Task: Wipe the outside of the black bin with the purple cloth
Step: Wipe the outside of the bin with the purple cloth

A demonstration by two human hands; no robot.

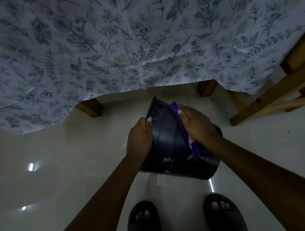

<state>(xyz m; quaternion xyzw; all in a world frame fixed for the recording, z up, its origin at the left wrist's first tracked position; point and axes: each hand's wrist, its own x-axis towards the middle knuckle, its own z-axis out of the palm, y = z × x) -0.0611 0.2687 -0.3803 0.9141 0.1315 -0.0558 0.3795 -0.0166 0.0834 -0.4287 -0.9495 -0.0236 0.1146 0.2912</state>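
Note:
The black bin (169,143) is held up off the floor, tilted, with its rim pointing away from me and its base toward me. My left hand (140,135) grips the bin's left side near the rim, thumb on the outer wall. My right hand (195,125) presses the purple cloth (182,127) flat against the bin's right outer wall. The cloth runs as a strip under my palm, and its lower end hangs loose near the bin's base.
A table draped with a white cloth printed with blue leaves (126,45) fills the space ahead. Its wooden legs (90,108) stand just beyond the bin. A wooden frame (271,93) slants at the right. Pale glossy floor tiles (62,165) lie below, with my feet in dark slippers (144,221).

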